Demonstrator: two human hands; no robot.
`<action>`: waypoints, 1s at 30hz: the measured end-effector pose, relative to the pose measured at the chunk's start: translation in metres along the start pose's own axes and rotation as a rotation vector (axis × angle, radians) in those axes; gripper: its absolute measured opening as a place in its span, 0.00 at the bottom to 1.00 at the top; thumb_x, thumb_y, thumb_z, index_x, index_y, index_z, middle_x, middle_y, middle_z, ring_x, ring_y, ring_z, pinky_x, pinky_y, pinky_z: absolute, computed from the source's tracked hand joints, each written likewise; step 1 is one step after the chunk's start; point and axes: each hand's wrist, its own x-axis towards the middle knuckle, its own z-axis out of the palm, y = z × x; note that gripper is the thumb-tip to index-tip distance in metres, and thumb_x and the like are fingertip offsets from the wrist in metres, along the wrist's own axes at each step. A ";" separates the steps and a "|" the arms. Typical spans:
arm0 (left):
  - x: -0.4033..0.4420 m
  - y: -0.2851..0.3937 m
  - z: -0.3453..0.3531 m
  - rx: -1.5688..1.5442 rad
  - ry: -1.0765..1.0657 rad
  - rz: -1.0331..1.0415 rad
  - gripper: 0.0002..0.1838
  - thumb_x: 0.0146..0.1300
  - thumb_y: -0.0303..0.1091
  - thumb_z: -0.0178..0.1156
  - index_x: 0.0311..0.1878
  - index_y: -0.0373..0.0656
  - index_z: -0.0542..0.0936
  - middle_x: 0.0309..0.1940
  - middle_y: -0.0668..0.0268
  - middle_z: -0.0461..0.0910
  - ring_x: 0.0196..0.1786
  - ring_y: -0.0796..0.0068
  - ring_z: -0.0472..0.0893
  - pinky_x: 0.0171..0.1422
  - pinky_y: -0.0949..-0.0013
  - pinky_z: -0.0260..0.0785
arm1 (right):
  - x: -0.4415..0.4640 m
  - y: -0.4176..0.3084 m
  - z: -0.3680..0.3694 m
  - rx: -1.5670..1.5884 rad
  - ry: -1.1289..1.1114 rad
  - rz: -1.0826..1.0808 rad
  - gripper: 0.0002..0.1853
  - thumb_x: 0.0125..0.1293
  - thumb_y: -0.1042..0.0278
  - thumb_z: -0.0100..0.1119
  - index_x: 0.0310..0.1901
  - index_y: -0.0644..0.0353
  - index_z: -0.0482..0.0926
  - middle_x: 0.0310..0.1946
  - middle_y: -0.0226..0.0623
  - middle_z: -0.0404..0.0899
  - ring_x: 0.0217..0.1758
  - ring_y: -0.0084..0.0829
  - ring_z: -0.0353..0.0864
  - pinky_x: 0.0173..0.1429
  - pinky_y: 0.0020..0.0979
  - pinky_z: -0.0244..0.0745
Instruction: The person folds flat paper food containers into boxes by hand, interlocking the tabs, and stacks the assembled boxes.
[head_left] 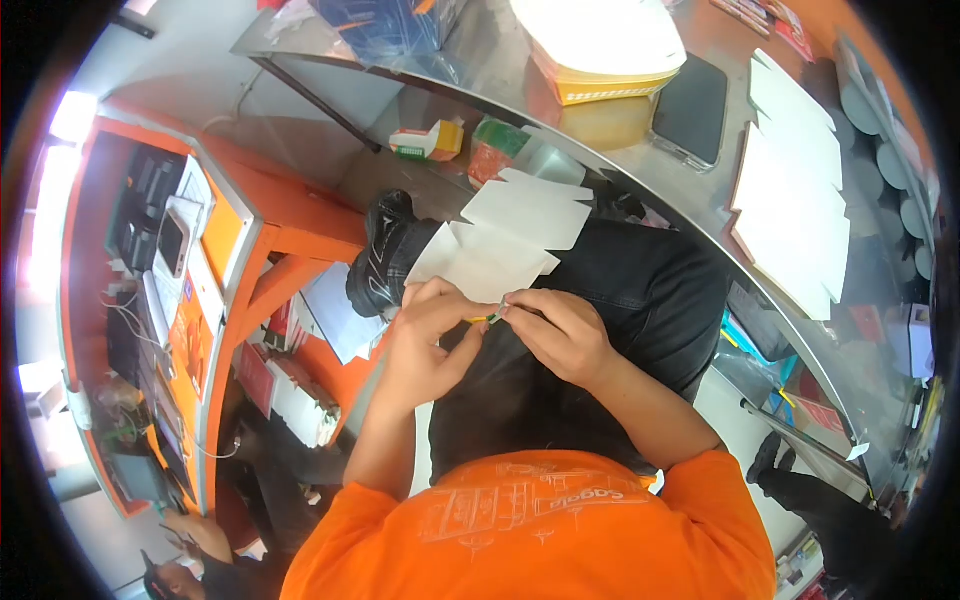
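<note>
A flat white carton blank [500, 240] with cut flaps lies over my lap, its plain side up. My left hand [435, 335] is closed at the near edge of the blank, thumb and fingers pinched together. Opposite it, my right hand [562, 335] pinches the same edge, and the fingertips of both hands almost meet. A small yellow and green bit shows between them; it looks like the printed side of the card turned up. The fingers partly hide this edge.
The metal table [480, 85] ahead bears a stack of cartons [605, 45], a black phone [690, 110] and more flat blanks [795, 190]. Below it lies a yellow and green carton [428, 141]. At left stands an orange desk [290, 225]. Other people are at both lower sides.
</note>
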 end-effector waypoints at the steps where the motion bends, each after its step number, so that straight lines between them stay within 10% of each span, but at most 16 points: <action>1: 0.001 0.004 0.000 0.028 -0.013 0.020 0.16 0.55 0.19 0.71 0.47 0.43 0.92 0.33 0.67 0.85 0.41 0.67 0.79 0.58 0.65 0.65 | 0.001 -0.003 -0.001 0.023 0.019 0.043 0.11 0.63 0.76 0.69 0.48 0.66 0.87 0.47 0.45 0.87 0.42 0.40 0.90 0.43 0.36 0.86; 9: -0.002 0.017 0.001 0.212 -0.108 0.010 0.14 0.54 0.29 0.80 0.45 0.48 0.91 0.35 0.71 0.84 0.45 0.70 0.80 0.59 0.61 0.57 | -0.007 0.006 -0.003 0.355 -0.134 0.220 0.16 0.67 0.77 0.74 0.55 0.58 0.83 0.45 0.41 0.87 0.36 0.37 0.89 0.40 0.35 0.84; 20: -0.018 0.022 -0.028 0.211 0.214 0.024 0.06 0.59 0.24 0.75 0.37 0.44 0.88 0.39 0.67 0.86 0.47 0.67 0.82 0.67 0.59 0.59 | 0.000 0.011 -0.017 0.388 0.373 0.668 0.17 0.69 0.85 0.68 0.58 0.64 0.81 0.58 0.41 0.77 0.36 0.18 0.84 0.37 0.21 0.78; 26: -0.040 0.003 -0.030 -0.316 0.062 -0.082 0.08 0.66 0.18 0.67 0.45 0.39 0.82 0.45 0.62 0.86 0.50 0.71 0.81 0.62 0.64 0.69 | 0.006 0.002 -0.014 0.193 0.159 0.198 0.18 0.66 0.82 0.75 0.57 0.63 0.85 0.65 0.44 0.76 0.39 0.24 0.86 0.41 0.27 0.82; 30: -0.046 0.001 -0.034 -0.409 -0.019 -0.126 0.09 0.68 0.15 0.65 0.46 0.38 0.81 0.45 0.61 0.86 0.49 0.67 0.85 0.59 0.65 0.75 | 0.005 -0.008 -0.003 0.229 0.140 0.257 0.18 0.64 0.80 0.77 0.56 0.63 0.85 0.58 0.41 0.77 0.35 0.25 0.83 0.40 0.28 0.82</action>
